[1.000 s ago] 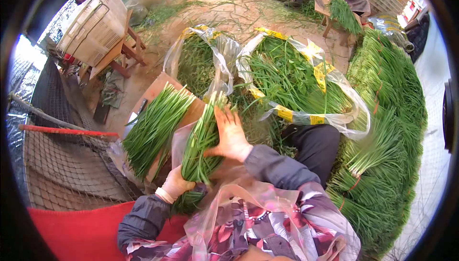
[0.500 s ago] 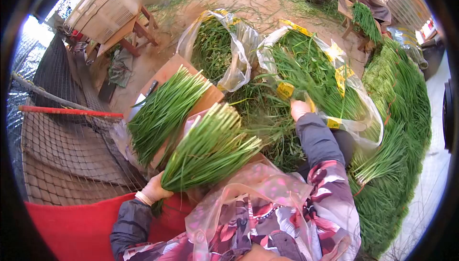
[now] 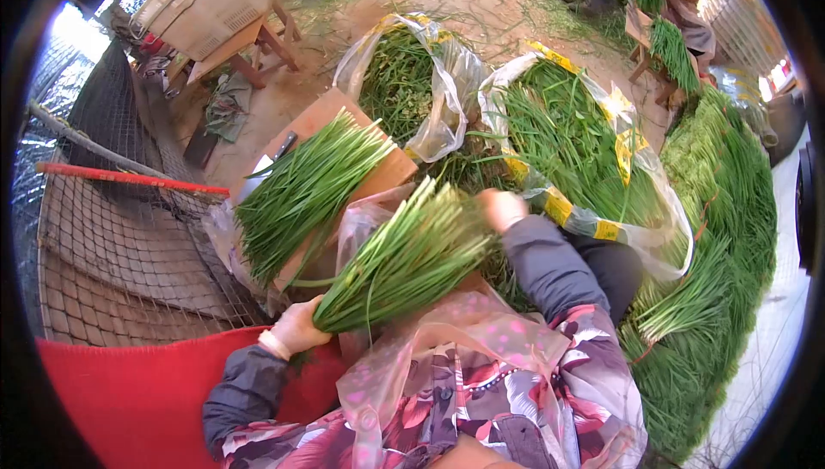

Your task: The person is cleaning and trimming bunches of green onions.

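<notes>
My left hand is closed around the leafy end of a bunch of garlic chives, held at a slant over my lap. The pale stem ends point up and away from me. Beside those ends is my right hand, smeared by motion, so its fingers do not show clearly. A second bunch of chives lies on a wooden board to the left. A knife rests at that board's left edge, partly under the leaves.
Two clear plastic bags of loose greens stand ahead. A long heap of chives lines the right side. At the left are a red pole, netting and a crate on a bench. Another person sits far right.
My right hand has come from the bag of greens on the right back toward the stem ends of the held bunch. My left hand and its bunch have shifted slightly right.
</notes>
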Action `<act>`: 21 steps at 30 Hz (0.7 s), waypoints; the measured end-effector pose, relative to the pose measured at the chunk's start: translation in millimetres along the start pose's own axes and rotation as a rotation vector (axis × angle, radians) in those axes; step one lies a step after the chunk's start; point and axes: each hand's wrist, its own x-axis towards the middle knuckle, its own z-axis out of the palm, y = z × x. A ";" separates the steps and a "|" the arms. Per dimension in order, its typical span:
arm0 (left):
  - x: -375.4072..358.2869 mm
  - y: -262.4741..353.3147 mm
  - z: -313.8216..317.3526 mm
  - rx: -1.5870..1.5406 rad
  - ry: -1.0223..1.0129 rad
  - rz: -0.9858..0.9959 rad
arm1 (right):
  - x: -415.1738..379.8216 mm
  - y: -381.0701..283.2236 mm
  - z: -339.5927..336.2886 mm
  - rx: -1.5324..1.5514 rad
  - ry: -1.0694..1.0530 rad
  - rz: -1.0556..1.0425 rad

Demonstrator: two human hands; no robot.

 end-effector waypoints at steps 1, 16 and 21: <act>-4.9 2.8 -7.6 0.146 0.000 -0.015 | -0.3 21.8 -16.0 -0.030 0.031 0.148; 11.8 21.2 -27.1 0.179 -0.123 -0.079 | -57.4 -182.5 10.7 0.131 0.115 -0.852; 6.2 -9.7 -20.0 0.072 -0.100 0.088 | -12.2 -101.7 -12.9 -0.058 0.365 -0.194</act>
